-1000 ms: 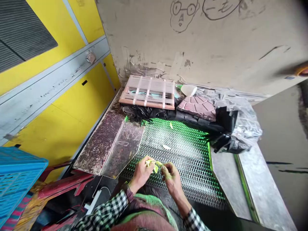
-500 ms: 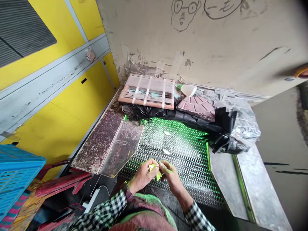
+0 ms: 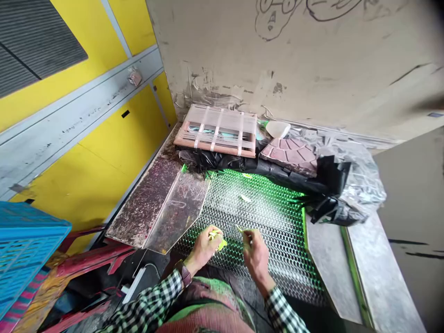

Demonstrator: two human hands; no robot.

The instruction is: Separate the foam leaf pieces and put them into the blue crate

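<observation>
Several small yellow-green pieces (image 3: 221, 243) stick out of my left hand (image 3: 204, 249), whose fingers are curled round them. My right hand (image 3: 255, 254) pinches one slim yellow-green piece (image 3: 238, 228) between thumb and fingers, a little to the right of my left hand. Both hands are above the near part of a metal mesh belt (image 3: 267, 217) lit green at its edges. On the belt beyond my hands lies a pale leaf-shaped piece (image 3: 245, 198), and another yellowish one (image 3: 247, 175) is at the far end by the black plastic.
Metal side plates (image 3: 180, 208) flank the belt. Behind it, black plastic (image 3: 277, 170) bears a wrapped frame (image 3: 222, 132), a pink patterned slab (image 3: 289, 155) and a white scoop (image 3: 278, 129). A blue crate (image 3: 31, 249) and red bars (image 3: 93, 259) stand at left.
My hands have moved apart, and my right hand now holds a single piece away from my left. The pieces on the belt have shifted farther from me. The view has shifted slightly.
</observation>
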